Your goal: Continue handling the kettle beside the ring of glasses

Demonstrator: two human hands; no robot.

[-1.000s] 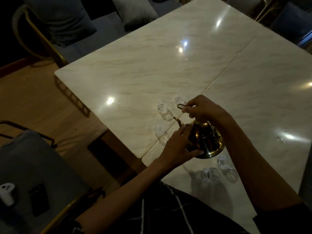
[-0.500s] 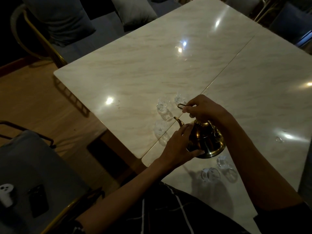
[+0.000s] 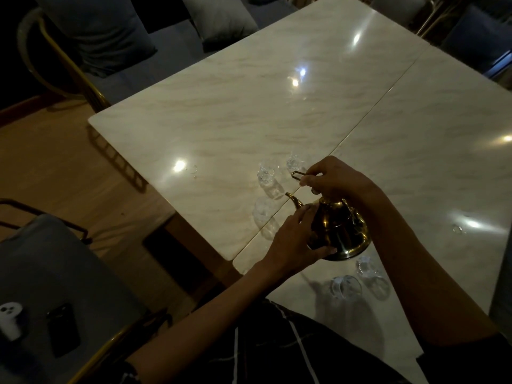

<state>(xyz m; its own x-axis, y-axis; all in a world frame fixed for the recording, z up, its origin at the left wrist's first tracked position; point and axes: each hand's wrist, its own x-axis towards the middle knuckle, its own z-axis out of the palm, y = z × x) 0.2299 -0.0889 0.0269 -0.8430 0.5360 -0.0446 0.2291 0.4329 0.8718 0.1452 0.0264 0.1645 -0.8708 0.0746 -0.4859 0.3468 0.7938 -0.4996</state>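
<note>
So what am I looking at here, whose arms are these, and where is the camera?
There is no machine here: these are a person's two bare arms, filmed by one wide-angle camera worn on the head, looking forward and down. That is why the arms come in from the bottom of the picture.

The right hand grips the wire handle above a brass teapot. The left hand holds the pot's body from the side, just below the spout. The pot seems tilted, its spout toward a small clear glass.

The surface is a pale marble-look table, made of two tops pushed together. More small glasses stand on it: two beyond the pot and two nearer the person.

On a grey seat at lower left lie a white controller and a dark phone.
</note>
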